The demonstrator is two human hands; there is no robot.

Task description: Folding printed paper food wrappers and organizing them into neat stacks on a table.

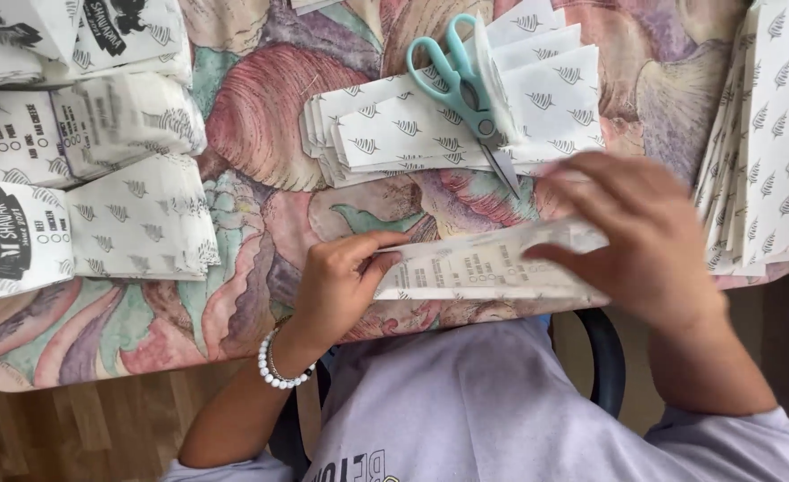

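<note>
Hands: left hand (341, 281), right hand (640, 236) pinching paper bag (488, 268) | contents hidden

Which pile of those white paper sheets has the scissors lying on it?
The fanned pile at top centre, beyond both hands; only it carries the teal-handled scissors.

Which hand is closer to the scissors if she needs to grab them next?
The right hand, probably. It holds the far end of the folded paper strip just below the scissors' blade tip, which lie on the stack of cut sheets. The left hand pinches the strip's other end, farther away.
</note>
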